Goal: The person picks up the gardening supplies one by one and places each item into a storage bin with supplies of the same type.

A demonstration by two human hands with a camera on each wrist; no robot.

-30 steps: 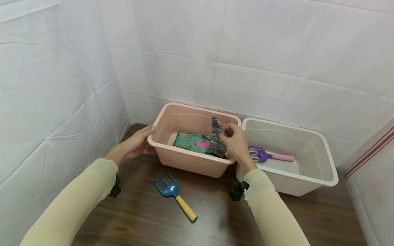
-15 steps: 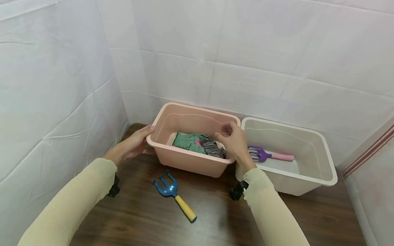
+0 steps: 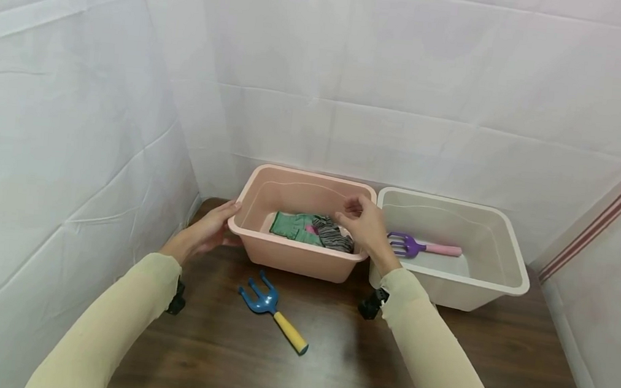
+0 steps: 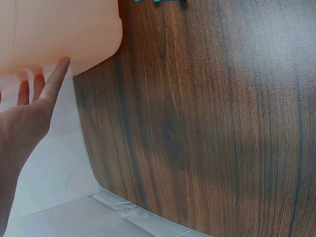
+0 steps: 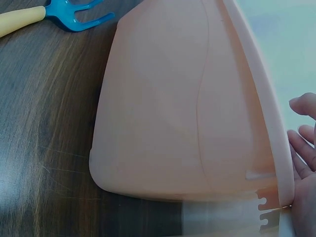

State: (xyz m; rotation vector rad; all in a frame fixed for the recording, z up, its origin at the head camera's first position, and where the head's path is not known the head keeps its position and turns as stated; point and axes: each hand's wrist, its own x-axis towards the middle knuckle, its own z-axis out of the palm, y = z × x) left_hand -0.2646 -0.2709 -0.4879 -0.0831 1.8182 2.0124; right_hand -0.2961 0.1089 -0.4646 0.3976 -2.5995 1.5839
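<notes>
My left hand (image 3: 209, 227) rests at the left end of a pink plastic bin (image 3: 288, 255), fingertips on its rim and outer wall. The left wrist view shows the fingers (image 4: 54, 81) fairly straight against that wall. Over the bin's right end hovers my right hand (image 3: 366, 223), fingers loosely bent and holding nothing. Below it on the bin floor lies a grey-black striped knit item (image 3: 333, 236), apparently a glove. It partly covers a green cloth item (image 3: 291, 226) with a pink patch, also glove-like.
A cream bin (image 3: 449, 281) stands close to the right, containing a purple hand fork (image 3: 408, 246) with a pink handle. In front, a blue hand fork (image 3: 265, 301) with a yellow handle lies on the dark wooden table (image 3: 207, 357). White sheeting (image 3: 322, 65) hangs behind and on both sides.
My right hand has let go of the grey striped item, which dropped from upright onto the green one. The right hand stays over the bin; my left hand keeps its place.
</notes>
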